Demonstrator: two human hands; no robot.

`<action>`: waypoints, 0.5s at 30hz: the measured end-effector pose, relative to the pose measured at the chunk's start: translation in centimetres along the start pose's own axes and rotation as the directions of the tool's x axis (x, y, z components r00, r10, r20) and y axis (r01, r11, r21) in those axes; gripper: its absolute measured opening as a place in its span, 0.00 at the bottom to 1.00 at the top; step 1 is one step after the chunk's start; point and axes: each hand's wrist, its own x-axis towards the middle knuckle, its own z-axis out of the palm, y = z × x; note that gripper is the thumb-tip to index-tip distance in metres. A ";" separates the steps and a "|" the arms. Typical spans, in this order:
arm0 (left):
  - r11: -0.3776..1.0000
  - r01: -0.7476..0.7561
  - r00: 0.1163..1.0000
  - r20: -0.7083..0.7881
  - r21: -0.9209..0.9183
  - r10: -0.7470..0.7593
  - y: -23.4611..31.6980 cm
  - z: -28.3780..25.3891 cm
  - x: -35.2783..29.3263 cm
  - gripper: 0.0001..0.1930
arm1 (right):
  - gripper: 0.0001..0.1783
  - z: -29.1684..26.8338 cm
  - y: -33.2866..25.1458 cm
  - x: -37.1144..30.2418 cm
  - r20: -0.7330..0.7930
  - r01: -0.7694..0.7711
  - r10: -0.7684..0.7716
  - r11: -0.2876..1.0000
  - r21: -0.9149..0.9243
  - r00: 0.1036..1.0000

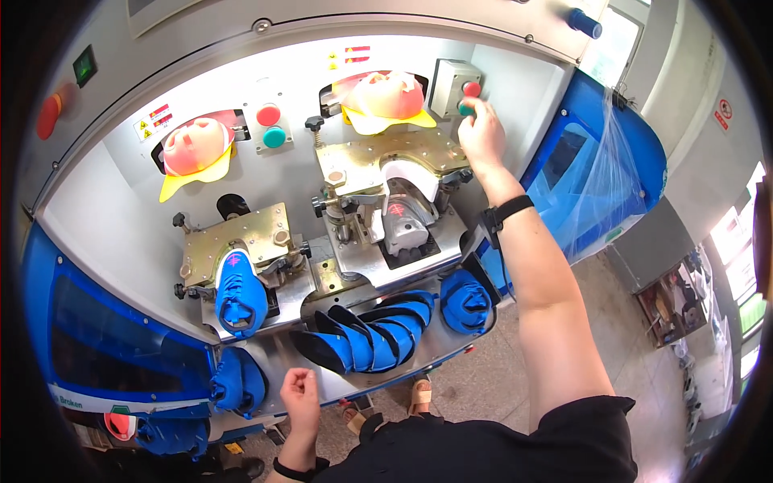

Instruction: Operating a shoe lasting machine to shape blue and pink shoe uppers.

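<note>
My right hand [483,137] reaches up to the control box [452,84] at the back right. A finger is at its green button [465,107], and nothing is held. My left hand [300,393] is closed, with nothing visible in it, just before the front ledge. In the left station a blue shoe upper [241,294] sits with a red light mark on its toe. The right station's metal shoe mould [405,227] is bare and carries a similar red mark. A white curved pad [409,179] stands behind this mould.
Several nested blue shoe pieces [374,334] lie on the metal ledge [342,386]. Blue uppers sit at its right end [465,302] and left end [237,380]. Pink and yellow padded forms [385,101] hang above the stations. Red button [268,115] on the back wall.
</note>
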 end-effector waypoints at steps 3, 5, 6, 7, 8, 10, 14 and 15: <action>1.000 -0.023 0.996 0.081 0.002 0.023 1.3 3.3 0.1 0.03 | 0.27 0.7 -0.4 1.5 -0.181 0.116 -0.116 0.993 -0.011 0.977; 0.999 -0.039 0.983 0.177 -0.019 0.042 2.2 5.4 0.1 0.04 | 0.31 1.2 -0.4 2.2 0.041 0.022 -0.020 0.999 -0.025 0.999; 0.999 -0.027 0.981 0.194 -0.028 0.032 2.5 6.4 -0.1 0.04 | 0.36 1.0 -0.3 2.4 0.114 -0.012 0.012 1.000 -0.004 0.993; 0.999 -0.030 0.982 0.185 -0.018 0.033 2.9 7.4 -0.4 0.04 | 0.36 0.7 -0.4 2.4 0.073 0.039 -0.040 0.999 0.017 0.997; 0.999 -0.017 0.974 0.223 -0.046 0.026 3.2 8.4 -0.5 0.04 | 0.35 0.1 -0.5 2.4 0.061 0.075 -0.075 0.997 0.000 0.995; 0.998 -0.007 0.956 0.291 -0.061 0.025 4.1 10.3 -0.5 0.04 | 0.33 -1.0 -1.4 2.3 0.045 0.112 -0.112 0.994 -0.001 0.993; 0.999 -0.022 0.900 0.434 -0.048 0.041 6.2 14.1 -0.4 0.04 | 0.25 -0.7 -5.8 1.6 0.147 0.322 -0.393 0.876 0.358 0.908; 1.000 0.007 0.885 0.466 -0.020 0.004 6.7 15.0 -0.2 0.04 | 0.23 -0.4 -6.7 1.4 0.253 0.253 -0.368 0.884 0.392 0.895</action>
